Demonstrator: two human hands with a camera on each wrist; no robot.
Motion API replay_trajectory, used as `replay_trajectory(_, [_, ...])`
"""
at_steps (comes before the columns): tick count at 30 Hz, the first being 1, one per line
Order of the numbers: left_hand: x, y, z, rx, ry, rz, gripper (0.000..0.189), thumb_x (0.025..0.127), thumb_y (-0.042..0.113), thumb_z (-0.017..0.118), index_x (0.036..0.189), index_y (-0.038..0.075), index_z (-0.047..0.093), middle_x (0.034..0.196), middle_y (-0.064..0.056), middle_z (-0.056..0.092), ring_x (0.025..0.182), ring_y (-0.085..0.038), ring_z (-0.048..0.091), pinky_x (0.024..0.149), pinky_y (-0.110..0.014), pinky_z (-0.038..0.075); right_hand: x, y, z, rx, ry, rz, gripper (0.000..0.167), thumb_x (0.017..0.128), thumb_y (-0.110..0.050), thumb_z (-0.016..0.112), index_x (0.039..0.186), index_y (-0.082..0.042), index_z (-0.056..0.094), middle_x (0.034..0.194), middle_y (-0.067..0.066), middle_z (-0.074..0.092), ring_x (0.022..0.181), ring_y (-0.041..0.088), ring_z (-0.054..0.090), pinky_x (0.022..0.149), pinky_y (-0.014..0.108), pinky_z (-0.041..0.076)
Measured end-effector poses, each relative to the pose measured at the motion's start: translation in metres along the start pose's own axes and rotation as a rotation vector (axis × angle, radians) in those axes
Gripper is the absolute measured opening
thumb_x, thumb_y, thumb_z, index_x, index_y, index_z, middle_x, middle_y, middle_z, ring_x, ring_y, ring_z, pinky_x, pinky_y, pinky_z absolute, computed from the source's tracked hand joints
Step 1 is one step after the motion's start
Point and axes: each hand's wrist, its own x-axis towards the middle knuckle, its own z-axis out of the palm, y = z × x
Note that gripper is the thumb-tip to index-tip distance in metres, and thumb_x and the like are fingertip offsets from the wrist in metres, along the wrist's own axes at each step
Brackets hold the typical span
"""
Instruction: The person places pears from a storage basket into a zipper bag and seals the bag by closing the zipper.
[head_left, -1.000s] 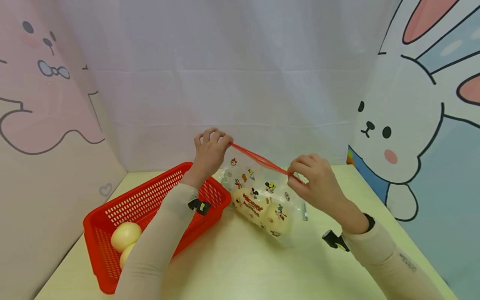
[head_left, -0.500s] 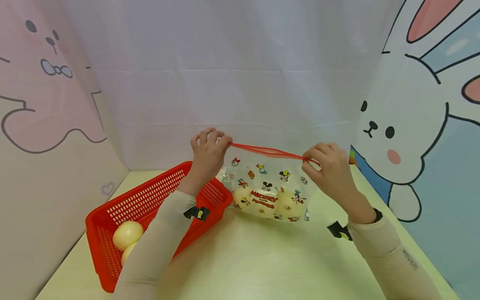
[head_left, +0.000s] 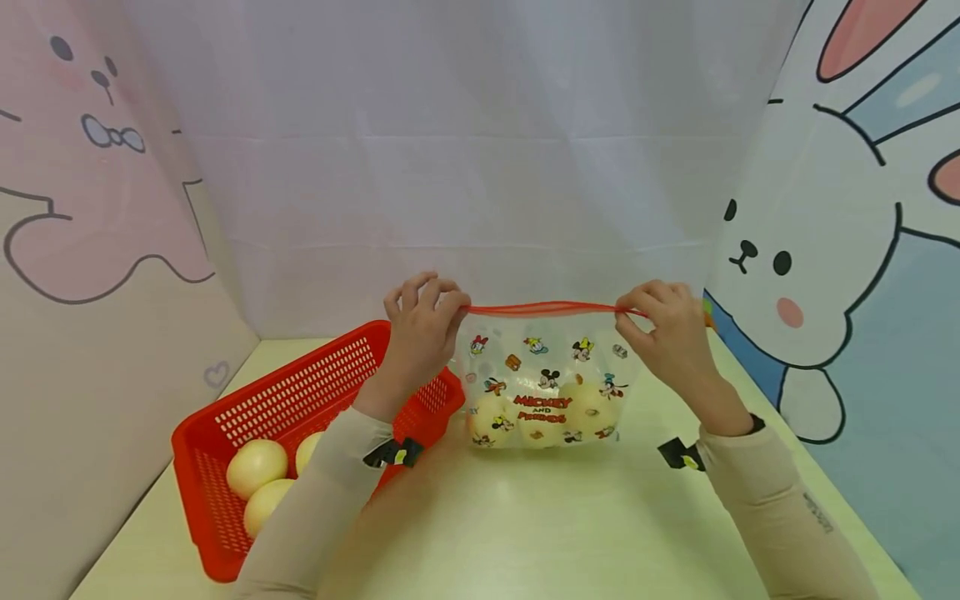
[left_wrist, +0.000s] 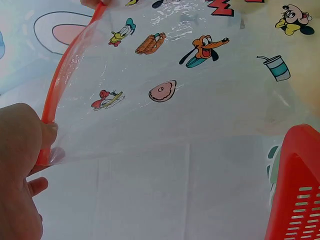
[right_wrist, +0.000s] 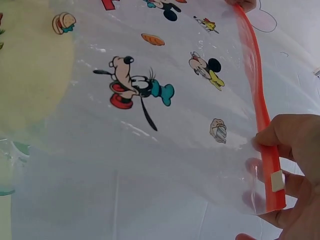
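A clear zip bag [head_left: 551, 354] with cartoon prints and red lettering hangs upright between my hands. Pale yellow round things [head_left: 592, 408] lie in its bottom. My left hand [head_left: 423, 329] pinches one end of the bag's red zip strip [head_left: 547, 309]; the thumb presses the corner in the left wrist view. At the other end, my right hand [head_left: 667, 337] grips the strip between thumb and fingers. A small white slider [right_wrist: 277, 181] sits on the strip beside the right fingers. The strip runs nearly level, its two red edges slightly apart in the middle.
A red slotted basket [head_left: 281, 367] stands at the left, partly behind my left forearm. Several pale yellow round things [head_left: 257, 468] lie in it. White cloth [head_left: 465, 167] hangs behind the pale table [head_left: 540, 533], and printed cartoon panels flank both sides.
My right hand has moved right and slightly up, pulling the zip strip from slanted and sagging to nearly level. The bag has turned to face forward. My left hand has dropped slightly.
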Motion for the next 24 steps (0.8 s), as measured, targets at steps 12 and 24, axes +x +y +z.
replay_trajectory(12, [-0.014,0.001,0.005,0.031,0.028,0.028,0.011,0.104,0.015,0.051,0.103,0.009,0.061,0.11,-0.012,0.056,0.122,-0.04,0.04,0.091,-0.063,0.026,-0.011,0.002,0.009,0.012,-0.037,0.096,0.006,0.082,0.003,0.069,0.083,-0.002,0.071,0.087,0.017,0.067,0.081,0.044,0.053,0.068,0.058,0.039])
replay_trajectory(24, [-0.019,0.0,0.007,0.034,0.031,0.024,0.006,0.098,0.01,0.061,0.103,0.013,0.062,0.112,-0.013,0.055,0.125,-0.041,0.04,0.092,-0.063,0.024,-0.015,0.005,0.01,0.033,-0.044,0.091,0.006,0.083,0.002,0.07,0.086,-0.003,0.071,0.088,0.017,0.067,0.078,0.044,0.053,0.064,0.055,0.039])
